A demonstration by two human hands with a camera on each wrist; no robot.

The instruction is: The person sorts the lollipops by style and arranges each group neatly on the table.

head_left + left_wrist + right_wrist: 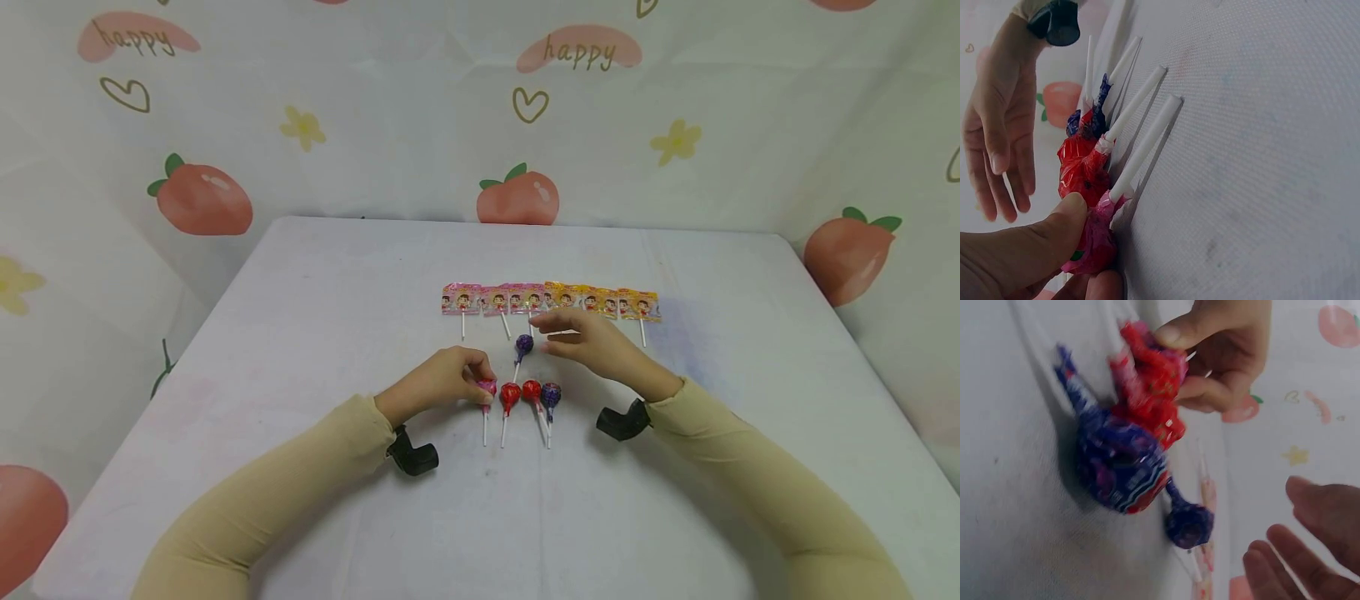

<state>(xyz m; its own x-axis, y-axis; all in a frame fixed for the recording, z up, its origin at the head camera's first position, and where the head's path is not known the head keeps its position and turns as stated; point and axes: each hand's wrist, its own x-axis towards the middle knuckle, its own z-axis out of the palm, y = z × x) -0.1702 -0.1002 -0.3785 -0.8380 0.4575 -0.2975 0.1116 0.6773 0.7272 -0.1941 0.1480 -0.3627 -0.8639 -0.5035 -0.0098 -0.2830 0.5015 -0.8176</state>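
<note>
My left hand (442, 382) pinches a pink-wrapped lollipop (1099, 240) by its round head, its white stick pointing toward me. Beside it lie two red lollipops (510, 395) and a purple lollipop (551, 395), sticks also toward me. Another purple lollipop (524, 344) lies just beyond this group. Over the table near that one is my right hand (588, 340), fingers extended and holding nothing. In the right wrist view the right hand (1310, 540) shows spread fingers, apart from the purple lollipop (1190, 525).
Behind the hands, a row of flat lollipops in pink (461, 300) and yellow wrappers (640, 306) lies across the white table (360, 275). A printed backdrop (405, 108) hangs behind the table. Black wrist-worn devices (624, 421) sit under both wrists.
</note>
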